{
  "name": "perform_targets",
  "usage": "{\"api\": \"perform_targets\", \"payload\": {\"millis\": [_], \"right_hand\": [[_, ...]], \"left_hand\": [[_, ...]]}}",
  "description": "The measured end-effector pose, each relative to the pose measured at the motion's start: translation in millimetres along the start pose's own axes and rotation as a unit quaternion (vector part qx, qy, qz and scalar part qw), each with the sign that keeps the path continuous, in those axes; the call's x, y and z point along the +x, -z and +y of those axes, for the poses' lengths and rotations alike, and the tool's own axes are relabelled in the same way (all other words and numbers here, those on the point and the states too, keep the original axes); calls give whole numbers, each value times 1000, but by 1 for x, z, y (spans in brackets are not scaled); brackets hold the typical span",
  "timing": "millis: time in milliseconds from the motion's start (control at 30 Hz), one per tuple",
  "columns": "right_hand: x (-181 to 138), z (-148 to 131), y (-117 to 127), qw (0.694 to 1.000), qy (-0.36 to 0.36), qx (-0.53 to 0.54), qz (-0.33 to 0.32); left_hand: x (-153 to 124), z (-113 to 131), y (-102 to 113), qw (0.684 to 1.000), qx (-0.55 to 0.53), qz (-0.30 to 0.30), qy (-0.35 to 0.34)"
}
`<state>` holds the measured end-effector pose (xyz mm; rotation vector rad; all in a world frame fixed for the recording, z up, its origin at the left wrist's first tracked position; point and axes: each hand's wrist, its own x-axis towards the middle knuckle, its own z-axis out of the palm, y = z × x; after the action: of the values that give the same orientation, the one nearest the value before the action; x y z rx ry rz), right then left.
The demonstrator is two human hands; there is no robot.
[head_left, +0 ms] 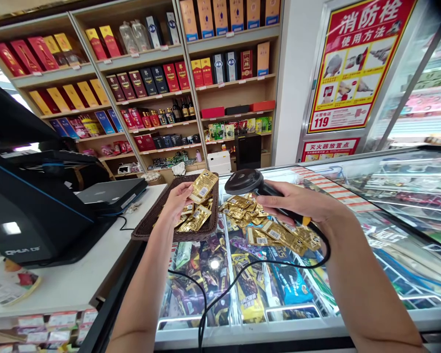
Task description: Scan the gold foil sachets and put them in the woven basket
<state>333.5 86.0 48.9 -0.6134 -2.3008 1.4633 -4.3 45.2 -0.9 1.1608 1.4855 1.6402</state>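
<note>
— Head view: our left hand (176, 200) pinches a gold packet (203, 186) above the woven tray (147, 228) at the worktop (77, 279) edge.
— Our right hand (297, 201) grips the scanner (244, 181) over loose packets (275, 234); the poster (356, 63) reads "119".

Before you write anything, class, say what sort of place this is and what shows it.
Most likely a small shop's checkout: shelves of boxed goods, a till, and a scanner in the right hand beside a packet in the left hand.

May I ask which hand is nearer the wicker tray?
Left. The left hand, holding a gold packet, is above the wicker tray; the right hand holds the barcode scanner to its right.
</note>
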Motion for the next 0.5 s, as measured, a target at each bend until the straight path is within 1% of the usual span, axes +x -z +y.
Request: {"api": "perform_targets", "payload": {"millis": [133, 367, 500], "right_hand": [[0, -3, -2, 1000, 4, 1, 1], [1, -1, -6, 999, 11, 39, 11], [-1, -2, -7, 998, 18, 54, 9]], "left_hand": [[3, -3, 2, 1000, -3, -1, -5], [0, -2, -5, 1000, 15, -9, 3], [1, -3, -2, 1000, 20, -11, 8]]}}
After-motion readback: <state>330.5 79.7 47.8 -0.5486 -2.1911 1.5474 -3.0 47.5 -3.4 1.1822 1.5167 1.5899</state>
